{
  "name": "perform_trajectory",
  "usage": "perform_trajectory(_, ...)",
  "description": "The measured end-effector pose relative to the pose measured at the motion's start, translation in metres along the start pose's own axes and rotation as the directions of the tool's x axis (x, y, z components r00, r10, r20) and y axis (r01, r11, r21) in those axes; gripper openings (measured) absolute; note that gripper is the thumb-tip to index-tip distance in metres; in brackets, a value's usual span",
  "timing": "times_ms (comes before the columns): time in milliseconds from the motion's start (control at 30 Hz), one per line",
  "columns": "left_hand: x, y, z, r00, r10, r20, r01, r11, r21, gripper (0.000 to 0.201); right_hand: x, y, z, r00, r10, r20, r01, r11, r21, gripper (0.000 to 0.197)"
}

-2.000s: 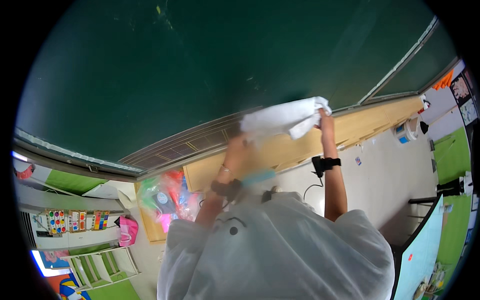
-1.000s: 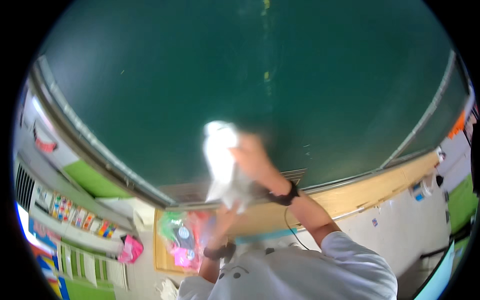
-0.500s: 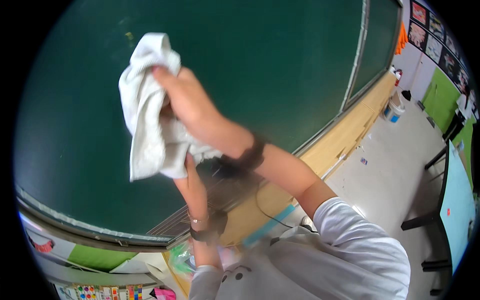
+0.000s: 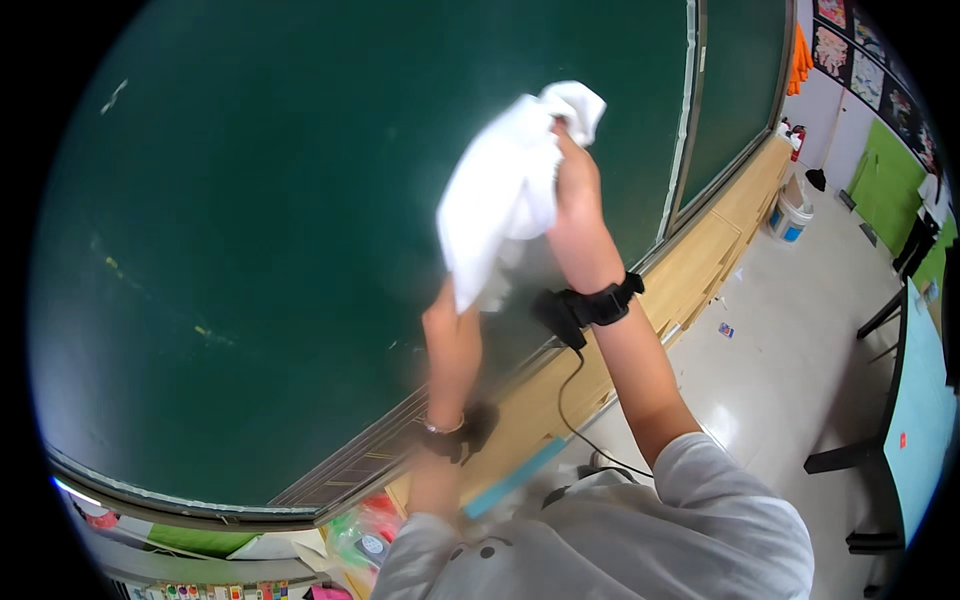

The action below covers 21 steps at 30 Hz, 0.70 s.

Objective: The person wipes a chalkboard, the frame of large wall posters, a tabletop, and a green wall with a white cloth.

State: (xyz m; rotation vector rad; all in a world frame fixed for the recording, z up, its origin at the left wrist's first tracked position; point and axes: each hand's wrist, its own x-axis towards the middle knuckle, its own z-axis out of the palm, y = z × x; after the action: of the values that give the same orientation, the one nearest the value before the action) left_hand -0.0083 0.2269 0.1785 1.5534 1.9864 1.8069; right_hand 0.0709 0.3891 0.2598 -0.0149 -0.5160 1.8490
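Note:
A white towel (image 4: 500, 185), bunched and blurred by motion, is up against the dark green chalkboard (image 4: 280, 200). My right hand (image 4: 577, 180) is closed on its right side, with part of the towel folded over above the thumb. My left hand (image 4: 453, 325) is lower down, at the towel's hanging lower corner; the cloth hides its fingers, so its grip cannot be made out. Both wrists wear black straps; a dark device with a cable sits on the right strap (image 4: 608, 302). Faint chalk marks (image 4: 112, 95) show on the board's left part.
Below the board run a ledge and pale wooden cabinets (image 4: 735, 225). A light blue table (image 4: 925, 400) with dark legs stands at right. A white bucket (image 4: 790, 215) is on the floor beyond. Plastic bags (image 4: 365, 530) lie at lower left. Another person (image 4: 925, 225) stands far right.
My right hand and the towel have swept rightward across the board. My left hand has also shifted right and slightly up. The view has moved a little, showing more chalk marks at left.

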Motion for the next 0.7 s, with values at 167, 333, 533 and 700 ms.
perform_trajectory(167,0.001,-0.028,0.068,0.996,-0.016,0.084,0.001,0.985,0.170,0.028,0.064,-0.001,-0.157,0.987,-0.064,-0.150,0.038,0.985,-0.169,0.034)
perform_trajectory(333,-0.038,-0.085,0.111,0.958,-0.213,0.192,0.173,0.964,0.203,0.036,0.044,0.027,-0.237,0.930,-0.300,-0.211,0.161,0.851,-0.500,0.023)
perform_trajectory(533,-0.128,-0.130,0.113,0.801,-0.541,0.257,0.453,0.828,0.329,0.028,-0.015,0.092,-0.297,0.887,-0.169,-0.430,-0.194,0.707,-0.680,0.017)
perform_trajectory(700,-0.199,-0.148,0.059,0.675,-0.703,0.226,0.579,0.694,0.428,0.033,-0.093,0.156,-0.323,0.774,0.473,-0.421,-0.501,0.864,0.048,0.024)
